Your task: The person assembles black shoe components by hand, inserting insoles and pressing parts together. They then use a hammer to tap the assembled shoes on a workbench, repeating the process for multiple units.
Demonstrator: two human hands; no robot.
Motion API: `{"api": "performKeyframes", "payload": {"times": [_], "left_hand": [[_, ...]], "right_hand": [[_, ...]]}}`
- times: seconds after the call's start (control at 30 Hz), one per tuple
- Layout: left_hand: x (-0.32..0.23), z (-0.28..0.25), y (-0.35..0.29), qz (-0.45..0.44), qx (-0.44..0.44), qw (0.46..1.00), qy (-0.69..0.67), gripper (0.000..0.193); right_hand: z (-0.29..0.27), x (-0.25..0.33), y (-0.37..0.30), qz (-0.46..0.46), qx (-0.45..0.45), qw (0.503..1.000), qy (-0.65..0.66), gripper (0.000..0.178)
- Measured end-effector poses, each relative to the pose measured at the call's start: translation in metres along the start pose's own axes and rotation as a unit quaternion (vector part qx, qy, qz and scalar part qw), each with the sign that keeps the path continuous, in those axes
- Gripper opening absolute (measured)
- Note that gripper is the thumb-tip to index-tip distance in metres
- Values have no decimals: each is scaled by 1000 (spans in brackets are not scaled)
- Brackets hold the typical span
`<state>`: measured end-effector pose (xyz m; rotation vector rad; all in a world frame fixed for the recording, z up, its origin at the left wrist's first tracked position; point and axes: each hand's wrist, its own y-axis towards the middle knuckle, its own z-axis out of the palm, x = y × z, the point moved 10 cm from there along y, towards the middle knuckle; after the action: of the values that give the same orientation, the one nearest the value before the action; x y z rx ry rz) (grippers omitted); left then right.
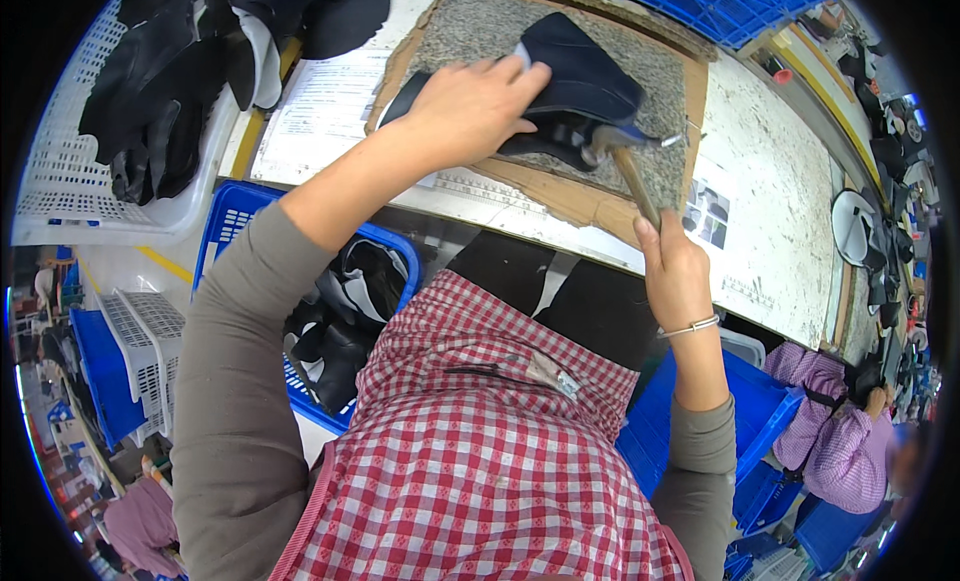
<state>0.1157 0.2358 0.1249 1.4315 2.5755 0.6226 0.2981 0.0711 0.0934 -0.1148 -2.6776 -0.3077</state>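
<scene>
My right hand (675, 266) is closed round the wooden handle of a hammer (636, 181). The hammer's metal head rests at or just above the near right edge of a black leather shoe upper (585, 76); whether it touches, I cannot tell. My left hand (475, 106) lies over the left part of this upper, thumb and fingers gripping its folded material. Part of the piece is hidden beneath that hand. Under the upper is a speckled stone slab (655, 91) set on brown cardboard (570, 203).
A white basket (190, 206) heaped with black pieces (170, 91) stands left of the white worktable (770, 161). Printed sheets (325, 106) lie beside the slab. Blue crates (410, 256) flank my lap, and another blue crate (720, 6) is at the back. A co-worker's checked sleeve (850, 461) shows at right.
</scene>
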Motion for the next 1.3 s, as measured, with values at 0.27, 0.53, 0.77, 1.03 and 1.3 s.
{"api": "performKeyframes", "payload": {"times": [0.27,0.53,0.77,1.03,1.3], "left_hand": [[26,28,-20,-167,90,974,-125,46],[63,51,-9,-157,136,942,-265,54],[65,66,-12,-137,140,944,-266,53],[65,65,-2,-173,185,928,-273,64],[-55,-127,71,365,-220,896,125,34]], "right_hand": [[19,17,62,40,99,990,-96,41],[23,21,54,-36,88,994,-58,37],[20,47,67,-29,71,995,-58,39],[55,45,61,-59,88,993,-48,41],[-24,39,37,-32,-3,998,-50,44]]}}
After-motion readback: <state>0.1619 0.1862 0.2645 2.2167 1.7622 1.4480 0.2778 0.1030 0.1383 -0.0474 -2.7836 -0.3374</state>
